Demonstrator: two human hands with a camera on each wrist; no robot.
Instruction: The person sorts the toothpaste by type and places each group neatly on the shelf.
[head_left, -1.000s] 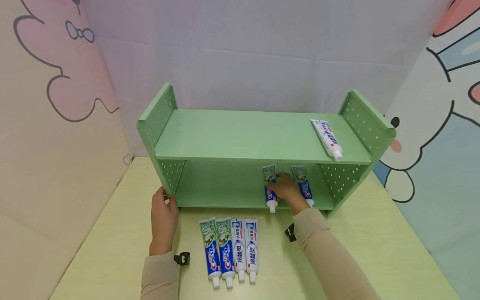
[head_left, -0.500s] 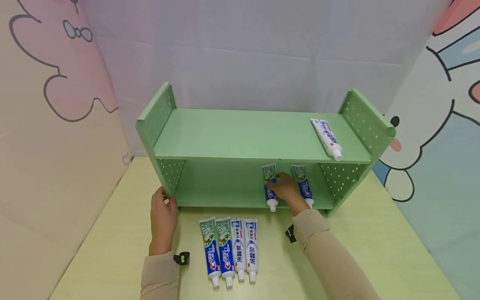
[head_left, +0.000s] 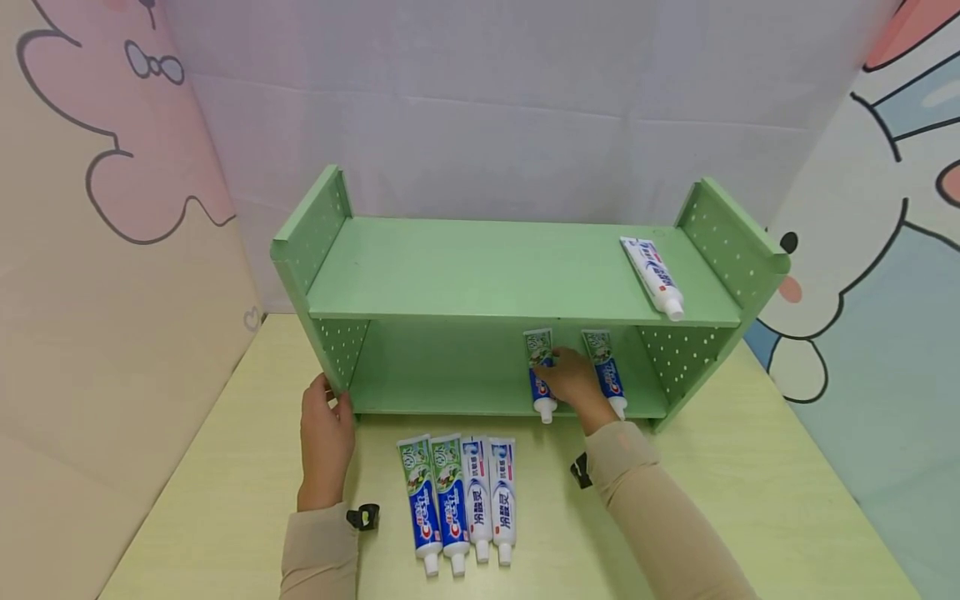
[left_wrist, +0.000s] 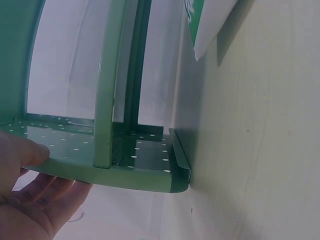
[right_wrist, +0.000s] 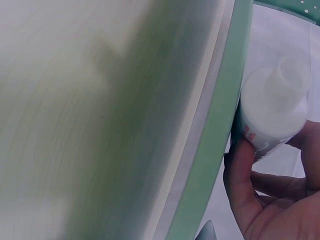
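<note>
My left hand [head_left: 327,442] grips the front edge of the left side panel of a green two-tier shelf [head_left: 450,267]. The left wrist view has the thumb of this hand [left_wrist: 30,185] on one face of the perforated panel [left_wrist: 132,172] and the fingers on the other. On the lower tier, my right hand [head_left: 573,379] holds a green-and-blue Crest toothpaste tube [head_left: 542,387], cap toward me. Seen from the right wrist, thumb and fingers [right_wrist: 239,170] pinch the tube near its white shoulder and cap [right_wrist: 277,100]. A second Crest tube [head_left: 606,371] lies just right of that hand.
Two Crest tubes [head_left: 452,500] and two white toothpaste tubes [head_left: 504,500] lie side by side on the pale table [head_left: 225,492] before the shelf. Another white tube [head_left: 652,277] rests on the upper tier at right, its cap over the front edge. Cartoon-printed walls [head_left: 885,292] flank the table.
</note>
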